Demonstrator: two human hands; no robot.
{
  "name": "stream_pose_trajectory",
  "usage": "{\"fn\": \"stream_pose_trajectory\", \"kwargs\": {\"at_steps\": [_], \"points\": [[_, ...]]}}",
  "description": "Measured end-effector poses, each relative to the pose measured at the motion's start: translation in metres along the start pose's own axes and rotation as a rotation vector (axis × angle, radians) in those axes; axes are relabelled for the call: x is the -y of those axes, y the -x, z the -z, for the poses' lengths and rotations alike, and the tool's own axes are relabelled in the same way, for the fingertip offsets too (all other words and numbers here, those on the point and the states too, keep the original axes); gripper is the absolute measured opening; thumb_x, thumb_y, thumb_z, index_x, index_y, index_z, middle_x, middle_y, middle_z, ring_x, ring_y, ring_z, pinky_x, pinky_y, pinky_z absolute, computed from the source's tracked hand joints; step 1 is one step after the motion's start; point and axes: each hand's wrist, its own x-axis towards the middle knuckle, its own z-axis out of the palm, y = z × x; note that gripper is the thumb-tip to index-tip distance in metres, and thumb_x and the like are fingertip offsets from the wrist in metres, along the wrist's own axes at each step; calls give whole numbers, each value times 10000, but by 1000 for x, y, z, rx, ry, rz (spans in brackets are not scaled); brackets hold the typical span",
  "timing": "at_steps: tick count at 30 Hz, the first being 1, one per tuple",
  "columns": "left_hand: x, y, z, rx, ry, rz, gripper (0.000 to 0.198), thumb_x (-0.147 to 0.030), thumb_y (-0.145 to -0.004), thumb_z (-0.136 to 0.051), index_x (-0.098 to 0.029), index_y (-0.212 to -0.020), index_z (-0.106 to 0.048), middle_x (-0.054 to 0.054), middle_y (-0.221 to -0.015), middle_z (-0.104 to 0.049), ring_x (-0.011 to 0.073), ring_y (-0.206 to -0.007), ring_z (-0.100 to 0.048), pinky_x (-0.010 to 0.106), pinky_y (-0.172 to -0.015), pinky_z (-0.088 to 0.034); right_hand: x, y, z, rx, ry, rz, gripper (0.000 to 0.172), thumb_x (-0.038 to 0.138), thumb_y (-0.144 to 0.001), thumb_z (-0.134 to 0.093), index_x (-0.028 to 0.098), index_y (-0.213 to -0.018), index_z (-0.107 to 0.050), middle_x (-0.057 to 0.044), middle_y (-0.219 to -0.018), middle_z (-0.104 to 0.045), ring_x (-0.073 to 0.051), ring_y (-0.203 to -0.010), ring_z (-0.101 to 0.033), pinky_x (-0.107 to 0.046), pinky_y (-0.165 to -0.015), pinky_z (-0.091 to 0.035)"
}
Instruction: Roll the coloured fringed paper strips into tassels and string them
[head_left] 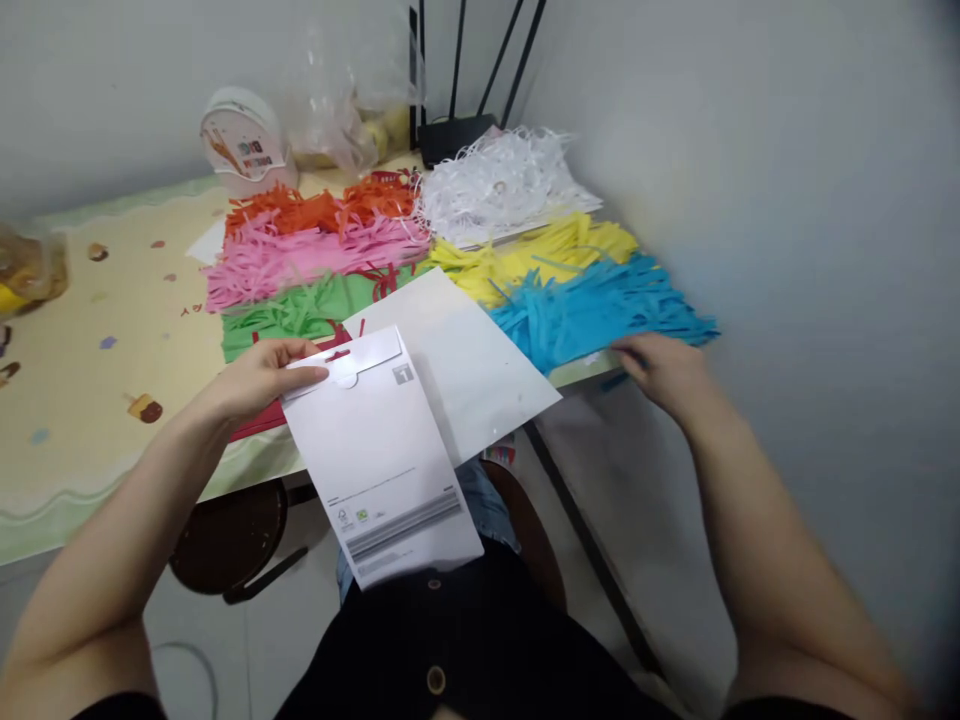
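My left hand [274, 380] pinches the top flap of a white cardboard envelope [390, 440]. This envelope has a hang slot, a printed number 1 and a grey printed band, and its lower end reaches down to my lap. Behind it, a plain white sheet [457, 350] lies partly over the table edge. My right hand [660, 370] is at the table's right front edge, its fingertips pinched together beside the fringed blue paper [600, 310]; what is between them is too small to make out.
Fringed paper lies in bundles: green [292, 310], pink [315, 255], orange [322, 207], yellow [540, 255] and white [502, 185]. Behind stand a round white container [244, 150], a clear plastic bag [337, 120] and a black router [450, 138]. A wall [787, 200] rises at right; a stool [229, 540] stands below.
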Motion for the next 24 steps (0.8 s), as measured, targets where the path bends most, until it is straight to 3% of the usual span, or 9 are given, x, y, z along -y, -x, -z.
{"fn": "stream_pose_trajectory", "kwargs": {"at_steps": [4, 6, 9, 12, 15, 16, 18, 22, 24], "points": [[-6, 0, 0, -20, -19, 1, 438, -497, -592, -903, -172, -841, -746, 42, -733, -753, 174, -602, -651, 249, -557, -492, 20, -10, 8, -31, 7, 54, 322, 632, -918, -549, 370, -781, -678, -153, -892, -749, -343, -898, -676, -560, -857, -496], [-15, 3, 0, -45, -74, -29, 401, -480, -625, -878, -170, -854, -767, 36, -743, -757, 178, -627, -653, 253, -582, -494, 58, -28, 19, -107, 16, 95, 235, 525, -949, -597, 344, -860, -718, -171, -1012, -776, -360, -987, -693, -582, -933, -490], [-36, 9, -6, -87, -242, -128, 294, -403, -698, -829, -169, -872, -793, 14, -773, -752, 181, -715, -666, 245, -655, -485, 145, -66, 23, -194, -48, 292, 233, 433, -990, -624, 261, -1072, -759, -166, -1123, -795, -344, -1094, -714, -546, -1013, -494], [-59, 16, -14, -114, -401, -230, 212, -312, -743, -807, -163, -893, -795, 7, -815, -740, 209, -870, -693, 245, -750, -475, 239, -102, 3, 141, -176, 554, 499, 496, -897, -738, 230, -1315, -681, -131, -1309, -743, -341, -1214, -679, -497, -1024, -515], [-65, 30, -14, -183, -399, -319, 221, -252, -735, -839, -164, -919, -755, 17, -884, -731, 233, -993, -688, 264, -829, -490, 302, -127, -29, 576, -211, 649, 515, 453, -805, -824, 217, -1244, -693, -92, -1134, -779, -301, -1031, -721, -401, -880, -553], [-60, 37, -11, -257, -352, -362, 253, -257, -737, -852, -170, -945, -737, 22, -926, -730, 237, -1034, -682, 272, -850, -499, 312, -133, -37, 645, -216, 666, 458, 423, -801, -825, 212, -1189, -705, -82, -1080, -780, -287, -984, -722, -380, -847, -551], [-36, 57, -2, -494, -212, -462, 320, -311, -769, -861, -192, -1020, -701, 35, -1037, -726, 244, -1143, -658, 285, -902, -515, 319, -146, -47, 628, -246, 660, 365, 374, -811, -809, 200, -1116, -709, -79, -1046, -771, -275, -952, -711, -371, -826, -549], [49, 94, -1, -1168, 134, -608, 318, -439, -900, -749, -252, -1139, -652, 36, -1280, -680, 223, -1296, -606, 299, -1014, -521, 306, -174, -51, 415, -435, 530, 362, 362, -860, -753, 171, -1156, -671, -106, -1124, -746, -267, -980, -690, -396, -852, -564], [92, 102, -16, -1316, 330, -517, 283, -429, -915, -710, -256, -1133, -654, 43, -1264, -688, 196, -1228, -643, 301, -1040, -522, 302, -183, -56, 393, -524, 486, 395, 378, -878, -728, 154, -1193, -649, -116, -1138, -736, -264, -989, -690, -398, -857, -570]]}}
